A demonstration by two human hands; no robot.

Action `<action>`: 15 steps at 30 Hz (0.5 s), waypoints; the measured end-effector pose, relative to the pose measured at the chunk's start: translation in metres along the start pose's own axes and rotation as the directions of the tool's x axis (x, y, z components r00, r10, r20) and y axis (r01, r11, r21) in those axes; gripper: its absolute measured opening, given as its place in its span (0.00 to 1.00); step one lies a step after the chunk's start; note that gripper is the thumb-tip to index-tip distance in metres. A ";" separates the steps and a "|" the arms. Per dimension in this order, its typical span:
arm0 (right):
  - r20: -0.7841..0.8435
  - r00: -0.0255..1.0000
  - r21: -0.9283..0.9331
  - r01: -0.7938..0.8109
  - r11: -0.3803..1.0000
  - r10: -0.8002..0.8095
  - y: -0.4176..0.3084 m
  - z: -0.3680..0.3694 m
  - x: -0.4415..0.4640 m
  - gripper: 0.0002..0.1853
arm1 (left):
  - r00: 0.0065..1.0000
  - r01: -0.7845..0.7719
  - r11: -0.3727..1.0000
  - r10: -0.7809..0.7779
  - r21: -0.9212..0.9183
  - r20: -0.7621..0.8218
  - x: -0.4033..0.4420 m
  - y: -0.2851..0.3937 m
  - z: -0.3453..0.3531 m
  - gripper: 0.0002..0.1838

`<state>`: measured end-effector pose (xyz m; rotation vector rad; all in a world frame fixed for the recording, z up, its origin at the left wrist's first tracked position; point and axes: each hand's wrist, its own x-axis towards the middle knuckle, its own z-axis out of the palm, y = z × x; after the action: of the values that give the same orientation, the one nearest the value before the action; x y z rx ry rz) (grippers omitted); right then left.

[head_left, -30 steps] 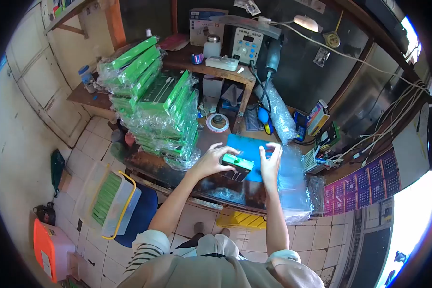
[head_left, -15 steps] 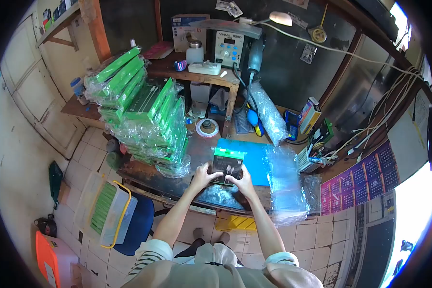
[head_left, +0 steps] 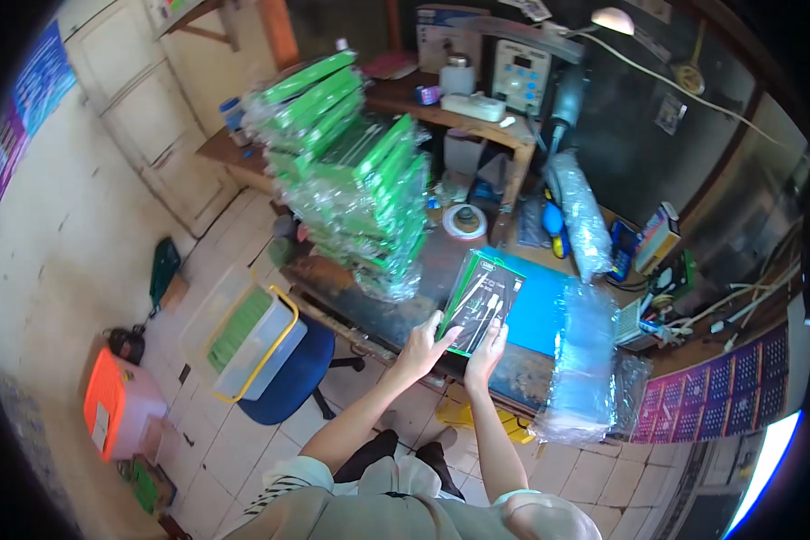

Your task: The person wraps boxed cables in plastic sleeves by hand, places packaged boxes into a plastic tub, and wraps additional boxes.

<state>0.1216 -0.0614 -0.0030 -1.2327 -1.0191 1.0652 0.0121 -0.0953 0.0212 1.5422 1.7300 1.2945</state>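
Both hands hold a black box with green edges [head_left: 482, 301], its front printed with white cable pictures and small lettering. My left hand [head_left: 422, 351] grips the lower left side, thumb across the front. At the lower right edge, my right hand [head_left: 486, 357] is closed on it as well, thumb on the front. The box is tilted up toward me over the workbench. Behind it lies a blue mat [head_left: 542, 310], partly covered by the box. To the left stands a tall pile of green boxes in clear plastic wrap [head_left: 355, 193].
Clear plastic sleeves [head_left: 580, 369] lie over the bench's right part. A round white-rimmed dish [head_left: 464, 221] sits behind the box. A hot-air station [head_left: 520, 79] stands on the raised shelf. At lower left, a clear bin with a yellow handle [head_left: 243, 346] rests on a blue chair [head_left: 288, 396].
The view has swung left, so the bench appears farther right. The box now faces me more fully, its front showing, lifted and tilted; both hands still grip it.
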 end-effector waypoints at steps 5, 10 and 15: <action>0.097 0.995 -0.037 -0.025 0.999 0.029 -0.011 0.035 -0.055 0.19 | 0.988 0.035 0.999 -0.034 0.004 -0.148 -0.036 -0.010 -0.052 0.16; 0.435 0.900 0.102 -0.020 0.995 -0.027 -0.024 0.088 -0.116 0.16 | 0.907 0.151 0.988 -0.124 0.034 -0.403 -0.067 -0.046 -0.123 0.17; 0.665 0.745 0.116 -0.046 0.992 -0.043 -0.011 0.169 -0.179 0.14 | 0.816 0.327 0.944 -0.303 -0.038 -0.493 -0.114 -0.085 -0.224 0.18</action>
<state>-0.0803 -0.2014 0.0164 -0.7363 -1.4614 1.6078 -0.1890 -0.2688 0.0189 0.9220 2.2285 1.5632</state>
